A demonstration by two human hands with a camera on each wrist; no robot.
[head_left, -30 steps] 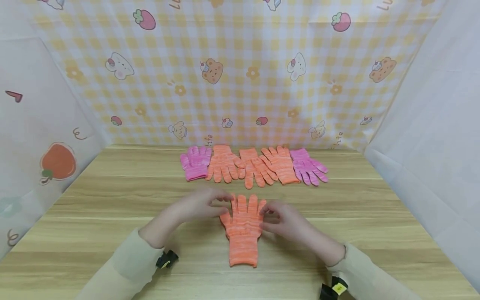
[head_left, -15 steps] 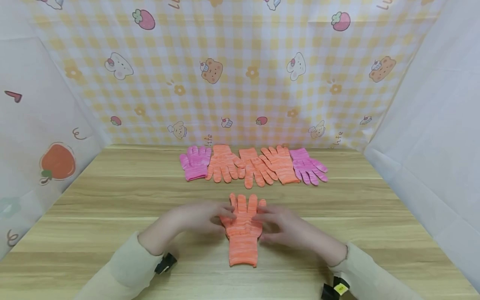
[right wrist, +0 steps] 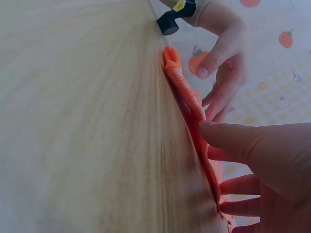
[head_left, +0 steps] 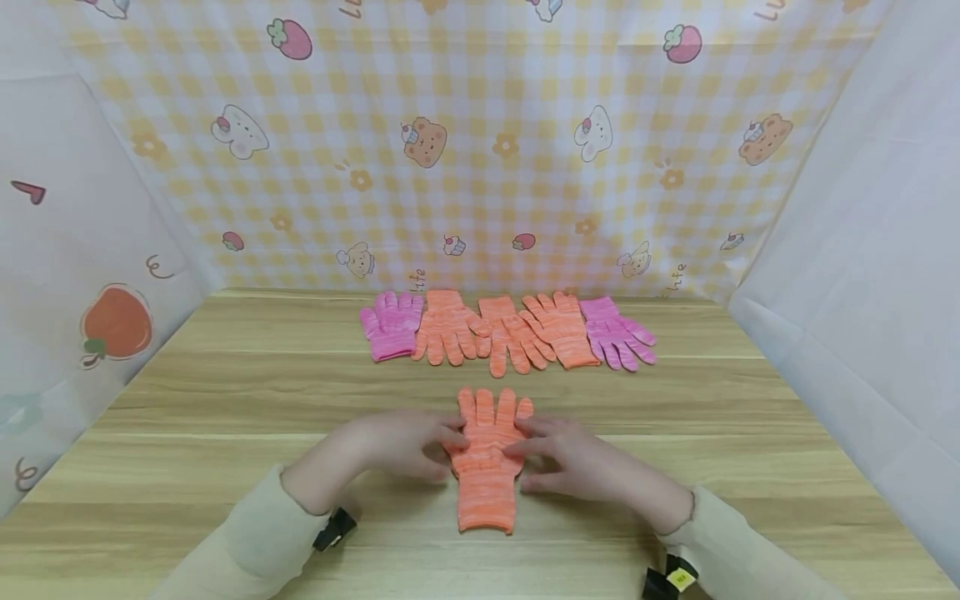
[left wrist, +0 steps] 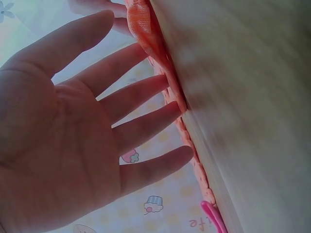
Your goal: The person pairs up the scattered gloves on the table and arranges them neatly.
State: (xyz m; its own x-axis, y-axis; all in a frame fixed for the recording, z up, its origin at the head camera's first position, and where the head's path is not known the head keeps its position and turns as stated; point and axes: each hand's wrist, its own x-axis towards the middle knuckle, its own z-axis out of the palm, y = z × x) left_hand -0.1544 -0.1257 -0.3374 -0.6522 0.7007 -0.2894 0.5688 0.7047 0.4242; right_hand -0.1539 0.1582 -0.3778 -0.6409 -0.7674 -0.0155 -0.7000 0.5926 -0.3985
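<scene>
An orange knitted glove [head_left: 486, 492] lies flat in front of me, its fingers pointing away and its cuff towards me. My left hand [head_left: 401, 443] is at its left edge, with fingertips over the glove's thumb side. From the other side my right hand [head_left: 573, 457] reaches over the edge, fingertips on the palm area. In the left wrist view the left fingers [left wrist: 146, 121] are spread and nearly straight, with nothing gripped. The right wrist view shows the right thumb [right wrist: 228, 136] beside the orange glove [right wrist: 187, 97], its fingers loosely extended.
A row of gloves spans the table's back: a pink glove [head_left: 393, 325] at left, several orange gloves [head_left: 446, 325] overlapping in the middle, and another pink glove [head_left: 617, 333] at right. Behind stands a checked cloth [head_left: 480, 150]. Wood-grain table [head_left: 225, 433] extends to both sides.
Both hands have slid from the glove's fingers towards me, down to its palm area. The glove's upper fingers are now uncovered; the glove has hardly moved. The back row is unchanged.
</scene>
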